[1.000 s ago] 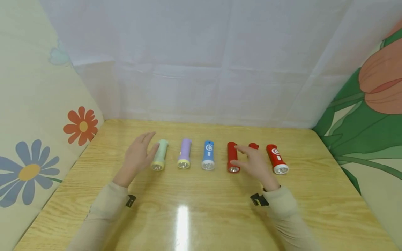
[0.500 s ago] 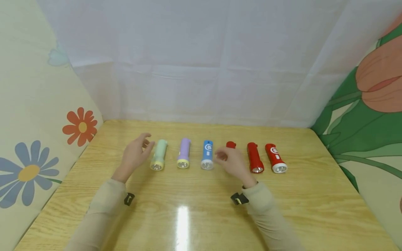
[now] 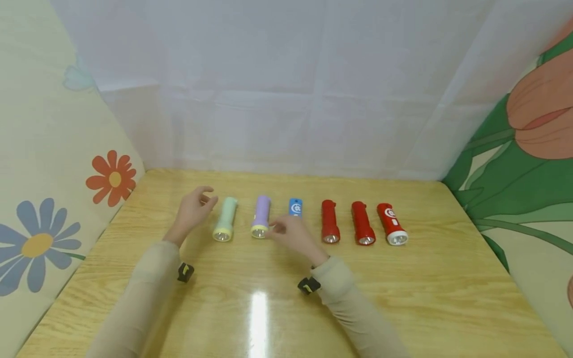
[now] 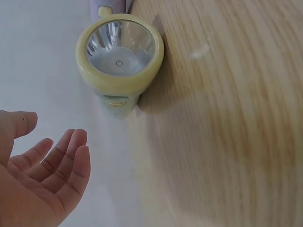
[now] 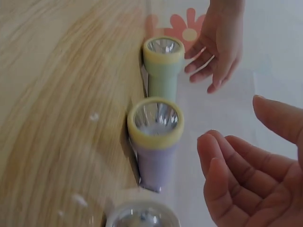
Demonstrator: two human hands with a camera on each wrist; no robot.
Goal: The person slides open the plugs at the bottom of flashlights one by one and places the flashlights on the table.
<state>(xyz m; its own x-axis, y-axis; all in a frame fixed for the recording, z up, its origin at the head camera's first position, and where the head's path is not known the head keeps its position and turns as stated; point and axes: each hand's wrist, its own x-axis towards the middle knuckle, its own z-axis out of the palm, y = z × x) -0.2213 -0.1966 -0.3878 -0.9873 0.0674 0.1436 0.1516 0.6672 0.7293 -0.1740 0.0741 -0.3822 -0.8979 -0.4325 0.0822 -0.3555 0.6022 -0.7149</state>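
Observation:
Six flashlights would be several; they lie in a row, lenses toward me. A mint green flashlight [image 3: 227,215] with a yellow rim lies at the left end, and my left hand [image 3: 194,208] is beside it, fingers loosely bent, holding nothing. To its right is a purple flashlight [image 3: 262,211]. My right hand [image 3: 293,233], fingers loosely curved with nothing between them, hovers near the purple one and covers the lower part of a blue flashlight [image 3: 295,206]. In the right wrist view, thumb and fingers of the right hand [image 5: 255,175] stand apart.
Two plain red flashlights [image 3: 330,222] and a red one with a white rim [image 3: 392,223] lie on the right of the wooden table [image 3: 429,298]. A white cloth [image 3: 286,99] hangs behind, with flowered panels at both sides.
My right hand has moved left, from over the red flashlights past the blue one toward the purple one. My left hand has shifted slightly left, its fingers bending more. The flashlights stay put.

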